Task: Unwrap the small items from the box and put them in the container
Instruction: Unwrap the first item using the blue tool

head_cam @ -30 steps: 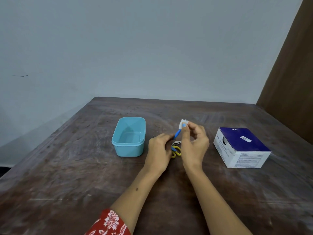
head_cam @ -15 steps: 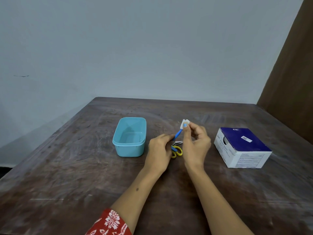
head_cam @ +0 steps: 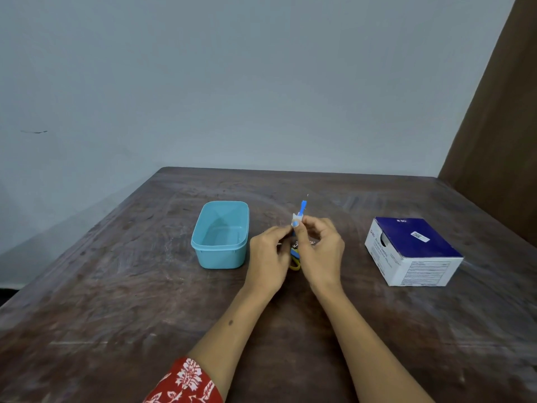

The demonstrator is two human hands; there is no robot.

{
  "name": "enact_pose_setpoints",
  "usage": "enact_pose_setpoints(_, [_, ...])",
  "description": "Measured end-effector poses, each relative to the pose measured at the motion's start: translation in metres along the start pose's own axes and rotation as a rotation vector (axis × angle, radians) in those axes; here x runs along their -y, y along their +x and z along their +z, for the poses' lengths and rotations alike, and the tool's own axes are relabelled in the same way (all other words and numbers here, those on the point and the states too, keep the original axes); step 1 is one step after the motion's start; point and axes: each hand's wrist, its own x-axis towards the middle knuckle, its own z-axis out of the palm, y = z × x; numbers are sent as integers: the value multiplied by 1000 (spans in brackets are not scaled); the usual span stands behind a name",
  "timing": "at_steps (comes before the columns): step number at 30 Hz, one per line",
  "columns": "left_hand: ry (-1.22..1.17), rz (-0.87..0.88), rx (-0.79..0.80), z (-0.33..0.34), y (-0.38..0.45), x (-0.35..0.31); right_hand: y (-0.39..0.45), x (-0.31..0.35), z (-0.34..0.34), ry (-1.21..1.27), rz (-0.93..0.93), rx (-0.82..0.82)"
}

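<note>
box top: "BD" logo in white on the blue lid of the box (head_cam: 412, 248), far corner, to the right of my right hand (head_cam: 321, 253)
box lid sticker: small white barcode label, can't read it
box left side: "BD" mark near the top edge, rest of the print too small for me
box near side: fine print block, unreadable

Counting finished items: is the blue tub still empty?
Empty. The tub shows only its bare floor; the one item in view is between both hands, above the table.
</note>
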Motion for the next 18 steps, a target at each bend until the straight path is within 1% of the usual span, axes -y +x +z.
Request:
enact_pose_setpoints(2, [-20,-29,-19,0,0,-1,0,3,-1,2,-32,-34])
enact_pose_setpoints(4, [-34,-49,2,0,1,-2,0,6,-3,22,-50,-91])
enact_pose_setpoints(6, [-42,-59,26,0,0,-3,0,7,-4,23,-59,-115])
enact_pose_setpoints(8, [-53,-78,20,-1,0,-2,-1,4,-2,12,-48,-75])
enact_pose_setpoints(11, [-89,-122,-6,-3,1,1,-3,-1,1,-39,-19,39])
enact_pose_setpoints(12, [-97,-130,-3,-3,2,1,-3,-2,2,-48,-16,43])
enact_pose_setpoints(16, [-133,-144,64,-1,0,-3,-1,3,-2,4,-52,-74])
enact_pose_setpoints(18, [-106,-125,74,1,0,-4,0,4,-3,4,-54,-94])
